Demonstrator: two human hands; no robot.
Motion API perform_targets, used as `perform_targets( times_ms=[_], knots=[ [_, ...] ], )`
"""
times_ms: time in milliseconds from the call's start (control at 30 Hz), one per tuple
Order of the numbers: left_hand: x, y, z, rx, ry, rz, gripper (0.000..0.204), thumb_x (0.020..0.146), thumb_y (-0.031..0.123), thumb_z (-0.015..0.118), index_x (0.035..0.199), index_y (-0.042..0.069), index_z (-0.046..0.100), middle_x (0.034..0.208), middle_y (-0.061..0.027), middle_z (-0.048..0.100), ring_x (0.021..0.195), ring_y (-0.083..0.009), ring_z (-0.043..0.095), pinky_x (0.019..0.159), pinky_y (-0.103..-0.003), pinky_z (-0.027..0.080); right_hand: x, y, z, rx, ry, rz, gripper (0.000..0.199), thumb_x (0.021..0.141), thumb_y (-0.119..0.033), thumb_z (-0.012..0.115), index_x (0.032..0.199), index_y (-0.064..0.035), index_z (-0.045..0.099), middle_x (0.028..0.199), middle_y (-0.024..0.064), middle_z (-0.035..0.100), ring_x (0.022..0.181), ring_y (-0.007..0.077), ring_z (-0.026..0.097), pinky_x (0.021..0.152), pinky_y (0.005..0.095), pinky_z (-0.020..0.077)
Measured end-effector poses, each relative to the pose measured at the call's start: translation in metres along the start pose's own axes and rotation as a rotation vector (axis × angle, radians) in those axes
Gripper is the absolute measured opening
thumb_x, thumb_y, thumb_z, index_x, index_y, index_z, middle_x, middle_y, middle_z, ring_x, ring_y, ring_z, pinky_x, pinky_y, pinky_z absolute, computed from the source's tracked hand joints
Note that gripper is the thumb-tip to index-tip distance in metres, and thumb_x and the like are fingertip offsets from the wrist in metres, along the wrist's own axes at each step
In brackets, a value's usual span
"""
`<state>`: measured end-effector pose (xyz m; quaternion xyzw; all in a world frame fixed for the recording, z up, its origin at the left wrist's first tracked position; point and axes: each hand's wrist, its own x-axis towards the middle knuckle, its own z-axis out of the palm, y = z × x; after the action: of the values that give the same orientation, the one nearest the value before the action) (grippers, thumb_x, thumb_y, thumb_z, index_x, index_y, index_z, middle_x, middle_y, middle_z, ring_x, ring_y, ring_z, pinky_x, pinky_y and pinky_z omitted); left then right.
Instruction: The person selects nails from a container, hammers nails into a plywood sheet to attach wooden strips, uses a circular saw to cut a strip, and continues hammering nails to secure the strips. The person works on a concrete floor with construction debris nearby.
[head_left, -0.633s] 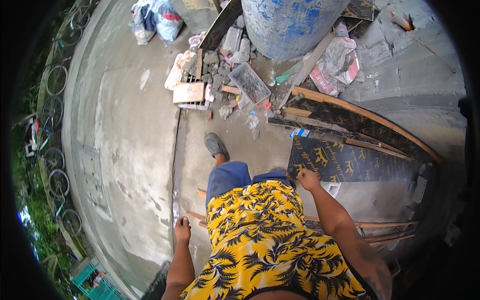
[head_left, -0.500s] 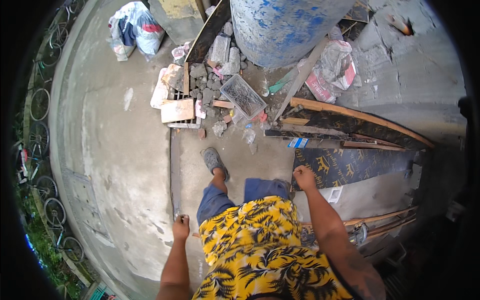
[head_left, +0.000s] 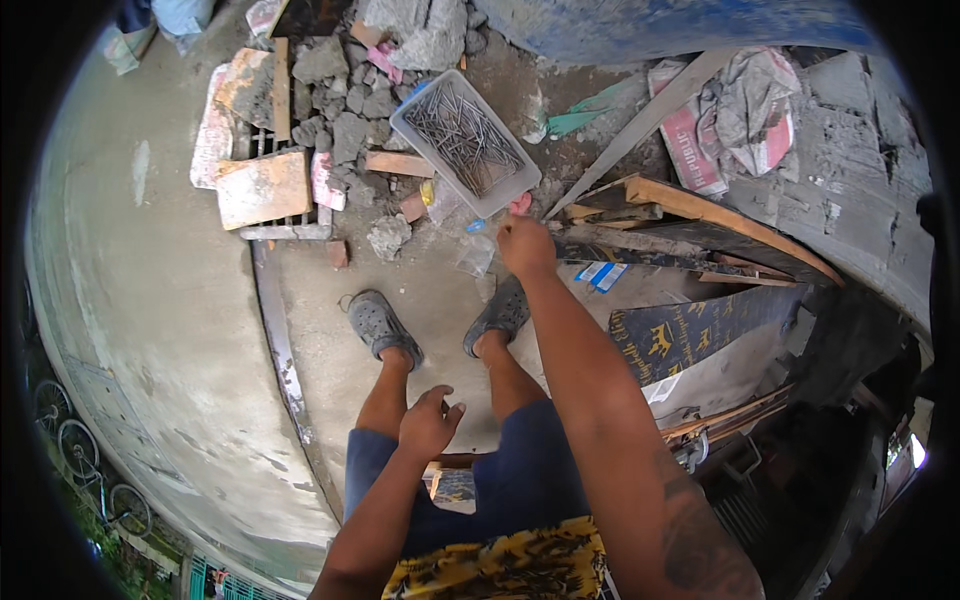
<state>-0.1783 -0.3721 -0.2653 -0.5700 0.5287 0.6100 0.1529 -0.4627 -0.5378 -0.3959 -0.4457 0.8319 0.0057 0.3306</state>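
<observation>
Grey plastic bin (head_left: 512,191) of loose nails (head_left: 460,132) sits on the ground just past the right hand (head_left: 525,246), slightly to its left. Reads as early: reach looks about done, bin not lifted, no firm hold on anything visible, so contact is the part left. Right fingers curled downward near a red scrap (head_left: 521,203); tips partly hidden, can't tell if they grip or touch anything. Left hand (head_left: 430,424) nearer the body, loosely open, nothing visible in it. Bin's long axis runs away from the right hand, forward-left; short near end faces that hand. Nails point every which way.
</observation>
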Motion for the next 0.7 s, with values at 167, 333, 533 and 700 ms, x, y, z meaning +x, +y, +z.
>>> perform_targets(
  times_ms=[167,333,533,700],
  knots=[
    [0.081,0.023,0.031,-0.079,0.027,-0.045,0.047,0.093,0.033,0.077,0.130,0.006,0.064,0.104,-0.0171,0.073,0.089,-0.0331,0.073,0.081,-0.044,0.057,0.116,0.049,0.028,-0.267,0.121,-0.100,0.019,0.096,-0.020,0.063,0.098,-0.0079,0.077,0.097,0.0193,0.077,0.094,0.0379,0.074,0.084,0.0479,0.0600],
    [0.096,0.076,0.013,-0.302,-0.110,-0.067,0.052,0.092,0.033,0.077,0.133,0.004,0.062,0.114,-0.0174,0.071,0.102,-0.0348,0.072,0.087,-0.044,0.057,0.172,0.028,0.041,-0.200,-0.146,0.105,0.020,0.095,-0.019,0.063,0.100,-0.0073,0.080,0.109,0.0208,0.077,0.106,0.0323,0.075,0.088,0.0449,0.0611],
    [0.105,0.088,-0.002,-0.205,-0.158,-0.029,0.059,0.092,0.035,0.078,0.137,0.003,0.058,0.119,-0.0180,0.069,0.111,-0.0379,0.069,0.091,-0.047,0.057,0.192,0.012,0.076,-0.427,-0.229,0.144,0.026,0.096,-0.020,0.065,0.113,-0.0070,0.079,0.119,0.0159,0.077,0.111,0.0326,0.075,0.093,0.0427,0.0610],
    [0.107,0.083,-0.005,-0.163,-0.215,-0.037,0.065,0.091,0.038,0.078,0.142,0.004,0.054,0.126,-0.0194,0.065,0.120,-0.0384,0.065,0.096,-0.049,0.056,0.198,0.012,0.097,-0.375,-0.149,0.189,0.026,0.096,-0.020,0.065,0.115,-0.0081,0.077,0.122,0.0176,0.075,0.115,0.0342,0.073,0.094,0.0442,0.0602]
  ],
)
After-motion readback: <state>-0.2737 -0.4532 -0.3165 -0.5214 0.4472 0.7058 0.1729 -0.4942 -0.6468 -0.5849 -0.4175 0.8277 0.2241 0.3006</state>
